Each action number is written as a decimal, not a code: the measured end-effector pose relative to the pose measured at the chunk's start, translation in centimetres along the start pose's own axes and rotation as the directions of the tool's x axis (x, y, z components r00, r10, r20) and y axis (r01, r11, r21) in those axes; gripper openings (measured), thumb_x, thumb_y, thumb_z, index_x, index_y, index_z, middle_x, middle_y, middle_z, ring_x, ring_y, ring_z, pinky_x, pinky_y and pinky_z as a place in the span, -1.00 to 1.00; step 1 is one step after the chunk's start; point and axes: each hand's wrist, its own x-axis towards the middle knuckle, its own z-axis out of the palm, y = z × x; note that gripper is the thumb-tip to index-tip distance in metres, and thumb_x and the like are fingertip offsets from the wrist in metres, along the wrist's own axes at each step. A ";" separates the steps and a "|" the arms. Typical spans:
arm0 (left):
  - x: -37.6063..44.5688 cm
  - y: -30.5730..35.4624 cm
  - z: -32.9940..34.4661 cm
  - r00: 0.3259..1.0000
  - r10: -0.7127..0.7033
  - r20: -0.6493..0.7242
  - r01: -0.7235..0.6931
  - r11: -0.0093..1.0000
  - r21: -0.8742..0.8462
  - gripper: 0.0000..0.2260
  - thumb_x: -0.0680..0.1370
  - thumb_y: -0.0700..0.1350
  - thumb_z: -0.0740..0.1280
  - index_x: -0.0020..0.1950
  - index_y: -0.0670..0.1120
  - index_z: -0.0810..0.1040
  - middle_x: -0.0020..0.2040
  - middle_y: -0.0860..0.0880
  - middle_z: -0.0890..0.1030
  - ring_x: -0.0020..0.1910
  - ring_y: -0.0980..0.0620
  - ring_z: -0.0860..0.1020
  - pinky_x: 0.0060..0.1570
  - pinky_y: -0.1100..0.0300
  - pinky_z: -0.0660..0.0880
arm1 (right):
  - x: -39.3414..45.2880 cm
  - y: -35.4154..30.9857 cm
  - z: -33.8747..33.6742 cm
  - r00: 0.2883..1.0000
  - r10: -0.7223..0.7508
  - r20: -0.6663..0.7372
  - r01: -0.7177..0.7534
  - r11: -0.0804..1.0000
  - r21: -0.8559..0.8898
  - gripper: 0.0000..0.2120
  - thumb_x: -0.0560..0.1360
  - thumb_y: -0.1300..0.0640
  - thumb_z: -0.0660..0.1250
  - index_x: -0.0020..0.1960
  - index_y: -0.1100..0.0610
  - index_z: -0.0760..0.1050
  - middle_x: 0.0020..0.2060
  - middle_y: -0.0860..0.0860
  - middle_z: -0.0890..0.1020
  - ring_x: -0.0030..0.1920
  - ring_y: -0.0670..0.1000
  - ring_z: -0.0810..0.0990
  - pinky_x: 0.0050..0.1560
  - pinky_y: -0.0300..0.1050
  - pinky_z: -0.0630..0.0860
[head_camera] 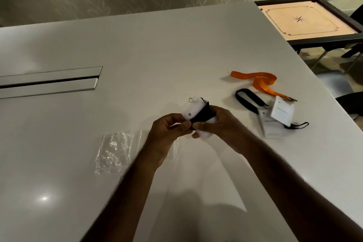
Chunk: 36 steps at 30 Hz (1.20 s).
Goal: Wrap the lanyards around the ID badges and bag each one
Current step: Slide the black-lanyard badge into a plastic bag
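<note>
- Left hand (167, 129) and right hand (214, 124) both pinch the badge (191, 111) above the bench (137, 49), its black lanyard (203, 115) wound across it.
- Any slackened pinch would likely let the wrap spring loose.
- Empty bags (115, 151) lie at nine o'clock; two unwrapped badges (275, 118) sit at three o'clock, near the edge.
- Open room spreads toward twelve.

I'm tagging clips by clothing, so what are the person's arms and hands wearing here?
Nothing visible. The left hand and right hand are bare, with no gloves, rings or watch showing, and both forearms are uncovered down to the frame edge; no sleeve shows.
</note>
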 end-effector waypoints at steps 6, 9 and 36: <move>-0.2 -0.2 0.6 0.992 -0.104 -0.071 0.092 0.983 -0.157 -0.95 0.52 -0.19 0.53 -0.05 -0.07 0.76 0.02 -0.22 0.75 0.04 -0.16 0.74 0.02 0.17 0.65 | 0.2 0.6 0.6 0.980 -0.006 -0.200 -0.004 0.999 -0.053 -0.38 0.37 0.05 0.68 0.28 -0.04 0.41 0.11 -0.02 0.68 -0.01 -0.08 0.74 -0.15 -0.23 0.66; -0.2 -0.3 0.8 0.983 -0.136 -0.124 0.109 0.974 -0.200 -0.89 0.57 -0.24 0.45 -0.09 -0.10 0.77 -0.02 -0.21 0.75 0.02 -0.12 0.74 0.01 0.18 0.65 | -0.1 1.4 1.3 0.910 -0.315 -0.271 0.151 0.858 -0.490 -0.39 0.48 -0.10 0.57 0.40 -0.14 0.32 0.29 -0.20 0.47 0.21 -0.27 0.52 0.06 -0.38 0.52; 0.9 -0.1 0.3 0.935 0.118 -0.333 -0.016 0.956 0.292 -0.92 0.55 -0.08 0.51 -0.02 -0.04 0.66 -0.13 0.04 0.74 -0.14 0.07 0.71 -0.13 0.21 0.63 | -0.5 2.7 2.1 0.903 -0.345 -0.257 0.147 0.809 -0.570 -0.74 0.62 0.01 0.39 0.26 -0.24 0.49 0.03 -0.48 0.61 0.00 -0.41 0.59 -0.14 -0.54 0.44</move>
